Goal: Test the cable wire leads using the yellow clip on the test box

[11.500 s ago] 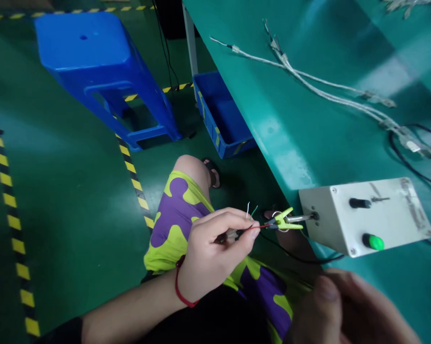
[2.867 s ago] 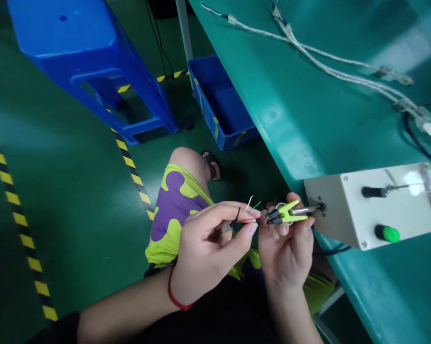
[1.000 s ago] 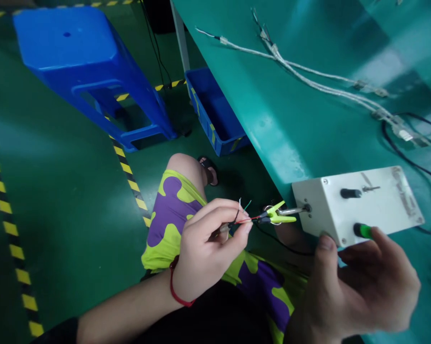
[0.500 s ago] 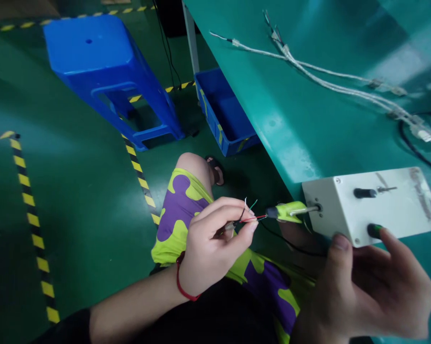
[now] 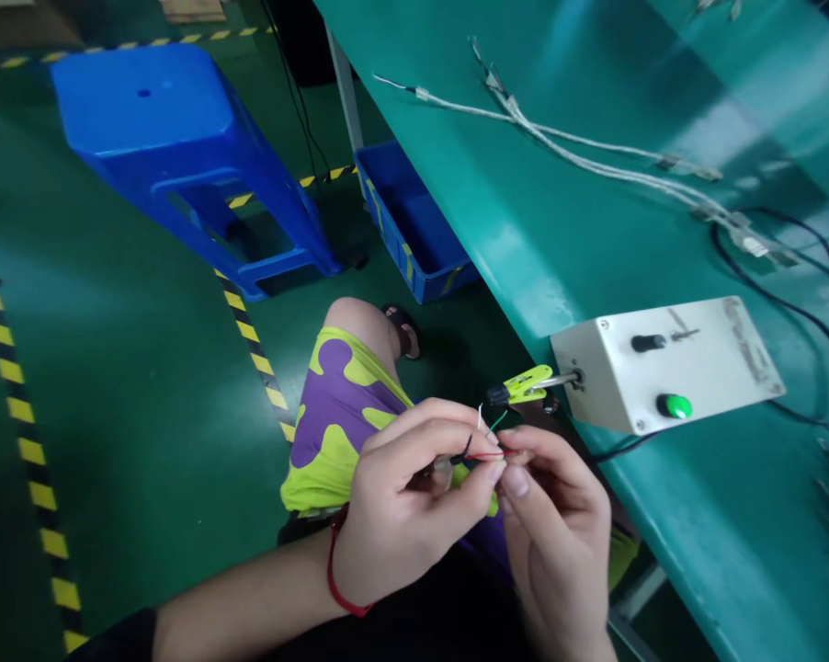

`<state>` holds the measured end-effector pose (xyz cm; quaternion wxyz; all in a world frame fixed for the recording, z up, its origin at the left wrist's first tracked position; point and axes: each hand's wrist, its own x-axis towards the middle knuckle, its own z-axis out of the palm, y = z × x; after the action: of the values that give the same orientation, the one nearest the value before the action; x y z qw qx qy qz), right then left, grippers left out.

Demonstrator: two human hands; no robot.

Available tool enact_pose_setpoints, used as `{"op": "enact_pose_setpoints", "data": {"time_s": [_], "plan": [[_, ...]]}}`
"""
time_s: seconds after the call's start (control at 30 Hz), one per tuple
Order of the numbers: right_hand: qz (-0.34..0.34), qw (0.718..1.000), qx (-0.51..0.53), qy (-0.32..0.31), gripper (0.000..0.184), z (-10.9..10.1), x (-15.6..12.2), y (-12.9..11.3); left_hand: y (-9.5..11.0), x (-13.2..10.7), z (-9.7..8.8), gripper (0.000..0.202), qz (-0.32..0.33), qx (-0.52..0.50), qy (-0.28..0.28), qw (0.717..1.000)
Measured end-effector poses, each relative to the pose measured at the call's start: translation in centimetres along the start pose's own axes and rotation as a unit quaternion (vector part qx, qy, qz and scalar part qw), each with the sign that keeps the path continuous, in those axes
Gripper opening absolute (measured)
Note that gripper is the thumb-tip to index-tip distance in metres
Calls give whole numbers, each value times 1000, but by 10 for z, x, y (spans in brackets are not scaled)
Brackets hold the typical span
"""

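Note:
My left hand pinches the stripped end of a cable, where thin wires fan out: a red wire, plus white, green and black ones. Against its fingertips my right hand is closed, thumb and forefinger gripping the red wire's end. Just beyond the fingers is a yellow-green clip with a black tip, fixed by a metal rod to a white control box. The box carries a black knob, a toggle switch and a green button. Most of the held cable is hidden inside my left hand.
Several pale cables with bared ends lie across the green table. A black cord curls behind the box. Below the table edge sits a blue bin; a blue stool stands to the left. More wire ends lie at the right edge.
My right hand has left the box and its green button and come to the wires beside my left hand. The wires are away from the clip's tip. The view has shifted slightly.

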<state>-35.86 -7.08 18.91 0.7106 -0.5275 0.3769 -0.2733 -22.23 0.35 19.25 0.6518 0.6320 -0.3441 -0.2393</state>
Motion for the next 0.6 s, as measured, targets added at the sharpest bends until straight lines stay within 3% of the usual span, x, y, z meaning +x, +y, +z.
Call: {"op": "enact_pose_setpoints", "data": {"time_s": [0.13, 0.27, 0.6], "plan": [[-40, 998, 36, 20, 13, -2, 5, 1, 5, -6, 3, 18, -13, -13, -4, 1000], [-37, 996, 76, 6, 6, 1, 5, -3, 6, -11, 6, 19, -17, -33, -9, 999], [-11, 987, 162, -9, 13, 6, 0, -8, 6, -18, 13, 19, -32, -80, -18, 996]]}}
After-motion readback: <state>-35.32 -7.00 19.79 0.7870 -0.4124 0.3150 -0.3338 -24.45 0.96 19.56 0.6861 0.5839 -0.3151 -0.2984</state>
